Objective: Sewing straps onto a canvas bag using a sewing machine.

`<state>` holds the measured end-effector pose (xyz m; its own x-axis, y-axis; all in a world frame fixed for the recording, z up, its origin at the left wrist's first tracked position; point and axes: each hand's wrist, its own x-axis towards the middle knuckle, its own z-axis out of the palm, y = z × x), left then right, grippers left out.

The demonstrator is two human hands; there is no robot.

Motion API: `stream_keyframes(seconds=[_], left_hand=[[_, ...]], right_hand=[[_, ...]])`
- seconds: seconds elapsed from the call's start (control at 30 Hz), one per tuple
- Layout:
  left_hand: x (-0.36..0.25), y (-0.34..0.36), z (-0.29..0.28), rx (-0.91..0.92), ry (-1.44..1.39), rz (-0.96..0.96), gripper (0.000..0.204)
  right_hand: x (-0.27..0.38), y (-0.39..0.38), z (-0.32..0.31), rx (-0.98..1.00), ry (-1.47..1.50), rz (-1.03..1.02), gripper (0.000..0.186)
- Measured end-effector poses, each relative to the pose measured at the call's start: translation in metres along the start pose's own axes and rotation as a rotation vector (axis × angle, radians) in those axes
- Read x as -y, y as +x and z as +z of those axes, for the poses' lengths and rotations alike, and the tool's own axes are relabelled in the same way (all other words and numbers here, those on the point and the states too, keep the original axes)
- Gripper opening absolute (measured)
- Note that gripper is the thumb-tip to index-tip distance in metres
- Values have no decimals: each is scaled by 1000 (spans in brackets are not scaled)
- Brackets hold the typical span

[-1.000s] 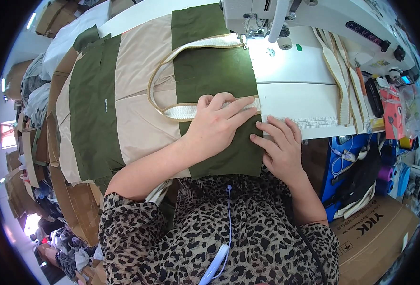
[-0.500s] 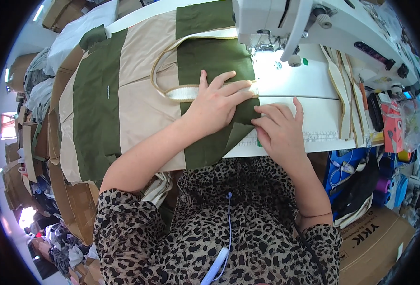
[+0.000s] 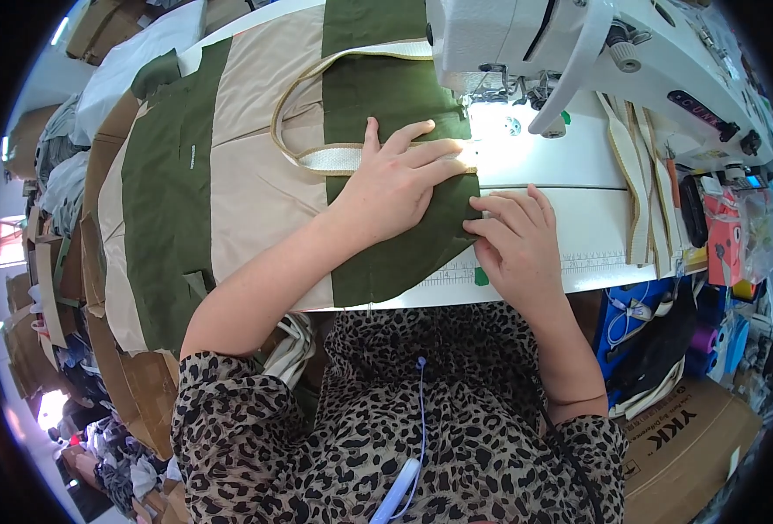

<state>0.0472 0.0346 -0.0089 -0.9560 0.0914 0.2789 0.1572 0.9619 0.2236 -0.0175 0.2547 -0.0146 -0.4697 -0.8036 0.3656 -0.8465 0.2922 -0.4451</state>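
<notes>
My left hand (image 3: 391, 179) lies flat with fingers spread over a cream webbing strap (image 3: 327, 160) with tan edges, pressing it onto a green and beige striped fabric (image 3: 269, 188). The strap curves in a loop on the fabric, and its far part runs in beside the sewing machine (image 3: 513, 52). Its nearer end lies under my left fingers at the fabric's right edge. My right hand (image 3: 519, 244) has its fingers bent and closed at that green edge, thumb low; the fingertips' hold is partly hidden. Both hands are just in front of the lit needle area.
Several webbing strips (image 3: 640, 175) hang over the right part of the white machine table (image 3: 548, 210). A ruler strip (image 3: 579, 260) runs along its front edge. At lower right stands a cardboard box (image 3: 688, 450); opened cardboard (image 3: 133, 393) borders the left side.
The fabric's turned-up front right corner now lies flat. The fabric and strap have shifted slightly left. Both hands keep nearly the same places.
</notes>
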Motion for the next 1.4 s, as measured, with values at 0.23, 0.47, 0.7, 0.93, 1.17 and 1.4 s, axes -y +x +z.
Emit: stream_keyframes(seconds=[0.23, 0.47, 0.7, 0.93, 1.17, 1.4], left_hand=[[8, 5, 0, 17, 9, 8, 40], [15, 8, 0, 37, 6, -9, 40], [29, 19, 3, 41, 14, 5, 40], [33, 22, -1, 38, 45, 22, 40], [34, 19, 3, 12, 78, 15, 42], [35, 17, 7, -38, 34, 77, 42]], right_hand=[[3, 5, 2, -15, -19, 27, 20], [5, 7, 3, -8, -13, 64, 25], [4, 11, 6, -24, -70, 76, 31], [7, 13, 7, -31, -67, 84, 33], [7, 12, 7, -51, -62, 51, 31], [6, 2, 4, -40, -46, 5, 24]])
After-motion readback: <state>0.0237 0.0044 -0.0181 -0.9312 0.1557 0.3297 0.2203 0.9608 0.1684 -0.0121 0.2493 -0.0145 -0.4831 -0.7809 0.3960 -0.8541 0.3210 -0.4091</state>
